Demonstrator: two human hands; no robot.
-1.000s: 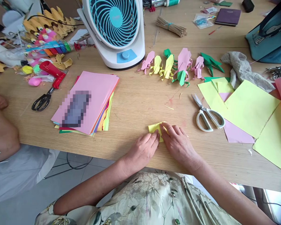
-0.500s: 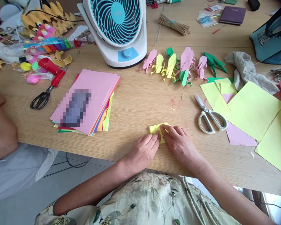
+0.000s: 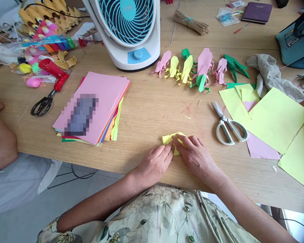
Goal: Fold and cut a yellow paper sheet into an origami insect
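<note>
A small piece of folded yellow paper (image 3: pixel 168 138) lies on the table near its front edge. My left hand (image 3: pixel 155 162) presses its fingertips on the paper's lower left part. From the other side, my right hand (image 3: pixel 194 155) has its fingers bent down over the right part of the same paper. The two sets of fingertips almost meet at the middle and cover much of it. Scissors with white handles (image 3: pixel 229 126) lie to the right of my right hand, blades partly open and pointing away.
A stack of coloured paper (image 3: pixel 103 98) lies left, near a fan (image 3: pixel 139 55). Folded paper figures (image 3: pixel 186 71) stand in a row behind. Yellow sheets (image 3: pixel 276 118) and a grey cloth (image 3: pixel 268 72) are at right. Black-handled scissors (image 3: pixel 42 106) and another person's arm (image 3: pixel 2 141) are far left.
The view has shifted slightly, so the things at the back and right sit a little differently in frame. Both hands stay on the yellow paper with hardly any visible movement.
</note>
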